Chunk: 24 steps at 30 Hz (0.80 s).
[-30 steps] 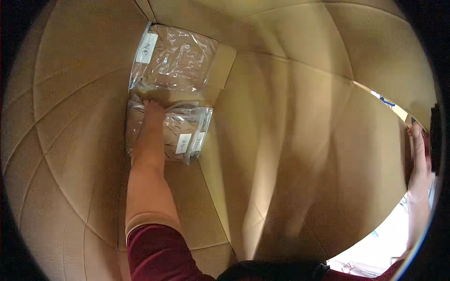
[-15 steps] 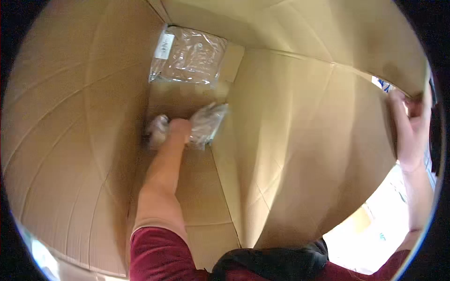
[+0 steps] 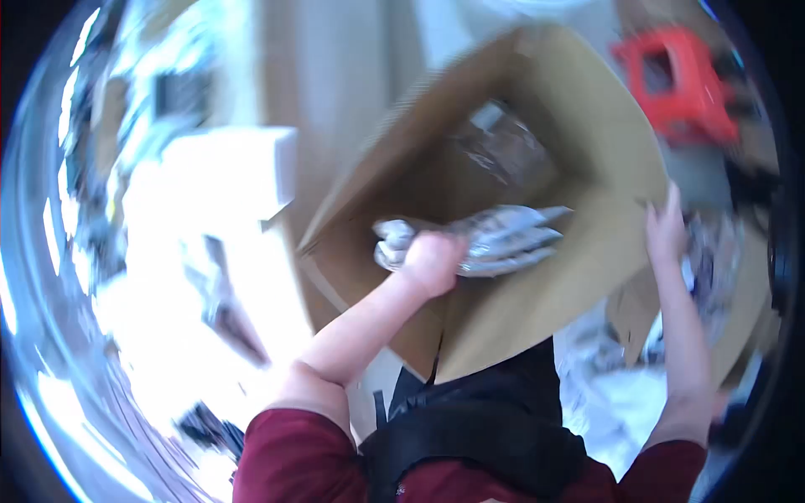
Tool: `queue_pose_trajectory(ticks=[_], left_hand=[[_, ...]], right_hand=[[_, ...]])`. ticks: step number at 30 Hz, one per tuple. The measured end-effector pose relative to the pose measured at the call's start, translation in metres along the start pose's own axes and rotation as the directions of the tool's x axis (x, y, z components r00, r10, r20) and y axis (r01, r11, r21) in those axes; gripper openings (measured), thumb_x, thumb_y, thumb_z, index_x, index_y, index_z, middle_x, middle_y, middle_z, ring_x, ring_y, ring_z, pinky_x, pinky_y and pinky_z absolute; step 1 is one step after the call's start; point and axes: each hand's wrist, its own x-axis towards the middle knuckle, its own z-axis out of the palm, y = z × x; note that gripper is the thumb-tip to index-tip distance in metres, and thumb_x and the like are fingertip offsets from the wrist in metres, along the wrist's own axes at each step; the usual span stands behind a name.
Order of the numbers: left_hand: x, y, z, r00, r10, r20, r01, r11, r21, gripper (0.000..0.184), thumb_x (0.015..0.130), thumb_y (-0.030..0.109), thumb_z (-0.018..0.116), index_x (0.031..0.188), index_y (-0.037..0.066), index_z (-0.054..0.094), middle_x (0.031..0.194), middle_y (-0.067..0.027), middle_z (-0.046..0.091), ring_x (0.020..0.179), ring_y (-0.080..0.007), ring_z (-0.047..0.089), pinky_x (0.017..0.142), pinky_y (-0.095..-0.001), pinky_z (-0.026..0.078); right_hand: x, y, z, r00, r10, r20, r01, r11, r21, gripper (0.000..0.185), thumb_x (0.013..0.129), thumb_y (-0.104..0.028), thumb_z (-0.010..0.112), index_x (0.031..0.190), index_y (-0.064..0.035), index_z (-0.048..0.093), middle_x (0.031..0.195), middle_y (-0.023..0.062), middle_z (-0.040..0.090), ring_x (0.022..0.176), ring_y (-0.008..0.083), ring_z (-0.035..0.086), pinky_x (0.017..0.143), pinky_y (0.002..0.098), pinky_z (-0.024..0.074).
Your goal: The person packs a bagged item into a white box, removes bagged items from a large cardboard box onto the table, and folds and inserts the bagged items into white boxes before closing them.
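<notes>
Clear plastic packages (image 3: 510,241), blurred by motion, are gripped at the middle by my left hand (image 3: 436,261), inside the mouth of a large open cardboard box (image 3: 587,251). Deeper in the box, against its far end, lies another clear plastic package (image 3: 505,144) with a white label. My right hand (image 3: 667,228) holds the box's right edge, with its thumb and fingers around the cardboard.
A red plastic stool (image 3: 681,84) stands at the upper right. Bright white surfaces (image 3: 226,168) fill the left side. Beyond my right forearm is another open cardboard box (image 3: 746,293) with plastic-wrapped items. White plastic (image 3: 616,402) lies at the lower right.
The view has pulled back out of the box, showing its outside and the surroundings. My left hand has lifted the packages from the box's bottom towards its mouth. My right hand remains on the edge.
</notes>
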Motion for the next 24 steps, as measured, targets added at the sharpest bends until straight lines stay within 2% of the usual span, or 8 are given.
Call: queue_pose_trajectory(ticks=[2,3,8,11,14,16,20,24], left_hand=[[-0.064,0.009,-0.038,0.98,-0.025,-0.197,0.003,0.994,-0.108,0.022,0.069,0.011,0.065,0.089,0.005,0.058,0.08,-0.0128,0.065,0.077,-0.0337,0.066,0.072,-0.0439,0.052],[-0.101,0.008,-0.065,0.965,-0.065,-0.254,0.031,0.99,-0.139,0.022,0.068,0.01,0.066,0.087,0.005,0.056,0.079,-0.0136,0.064,0.078,-0.0341,0.065,0.072,-0.0446,0.052],[-0.327,-0.022,-0.177,0.815,-0.452,-0.363,0.279,0.855,-0.436,0.043,0.06,0.017,0.077,0.098,0.005,0.06,0.085,-0.017,0.064,0.085,-0.0388,0.063,0.075,-0.0455,0.049],[-0.438,-0.006,-0.218,0.668,-0.652,-0.36,0.365,0.708,-0.604,0.057,0.061,0.011,0.075,0.115,0.004,0.061,0.1,-0.0096,0.069,0.096,-0.0168,0.064,0.087,-0.0337,0.049],[-0.539,-0.026,-0.23,0.384,-0.851,-0.357,0.429,0.507,-0.748,0.053,0.06,0.002,0.075,0.111,0.002,0.062,0.1,-0.0056,0.069,0.092,-0.0133,0.062,0.085,-0.0317,0.051],[-0.581,-0.045,-0.249,0.186,-0.835,-0.519,0.888,0.369,-0.275,0.05,0.057,0.023,0.073,0.103,0.004,0.065,0.092,-0.0175,0.069,0.088,-0.0338,0.067,0.078,-0.0419,0.051],[-0.573,-0.112,-0.245,-0.215,-0.846,-0.488,0.976,-0.17,-0.135,0.052,0.068,0.036,0.075,0.105,0.003,0.062,0.104,-0.019,0.068,0.1,-0.0346,0.065,0.085,-0.0446,0.051],[-0.495,-0.179,-0.196,0.049,-0.901,-0.432,0.959,0.163,-0.232,0.079,0.08,0.057,0.067,0.136,0.005,0.048,0.13,-0.0207,0.058,0.12,-0.0359,0.056,0.099,-0.0446,0.045]], right_hand=[[0.005,-0.013,-0.004,0.99,0.101,0.094,-0.112,0.986,0.12,0.058,0.087,-0.005,0.06,0.141,-0.0042,0.039,0.131,0.0215,0.055,0.119,0.0365,0.055,0.1,0.0403,0.0428],[0.02,0.064,0.048,0.998,-0.07,0.001,0.068,0.977,0.203,0.059,0.087,0.0,0.058,0.142,-0.0042,0.039,0.137,0.0195,0.052,0.123,0.0327,0.052,0.102,0.0391,0.0403],[0.014,-0.031,-0.003,0.995,0.013,0.101,0.0,0.992,-0.122,0.065,0.086,-0.011,0.063,0.144,-0.011,0.034,0.127,0.0227,0.057,0.114,0.0405,0.057,0.092,0.0453,0.0456],[0.011,-0.031,-0.022,0.996,0.01,0.094,0.002,0.992,-0.126,0.055,0.087,-0.012,0.059,0.139,-0.0137,0.039,0.124,0.0238,0.058,0.111,0.042,0.058,0.088,0.0472,0.0464],[0.011,-0.035,-0.026,0.987,0.107,0.123,-0.089,0.985,-0.149,0.047,0.088,-0.011,0.057,0.132,-0.0125,0.043,0.121,0.0245,0.059,0.109,0.0431,0.058,0.087,0.0484,0.0464],[0.009,-0.042,-0.033,0.983,0.119,0.136,-0.099,0.985,-0.144,0.043,0.088,-0.011,0.056,0.129,-0.0112,0.044,0.119,0.0246,0.059,0.108,0.0436,0.058,0.086,0.0492,0.0464],[0.014,-0.012,-0.008,0.996,0.062,0.067,-0.063,0.998,0.017,0.042,0.088,-0.01,0.056,0.129,-0.0106,0.044,0.115,0.0245,0.061,0.106,0.0442,0.058,0.086,0.0496,0.0465],[0.008,-0.033,-0.024,0.978,0.162,0.128,-0.156,0.986,-0.052,0.051,0.087,-0.01,0.057,0.135,-0.01,0.041,0.121,0.0231,0.061,0.111,0.0418,0.058,0.09,0.0488,0.0467]])
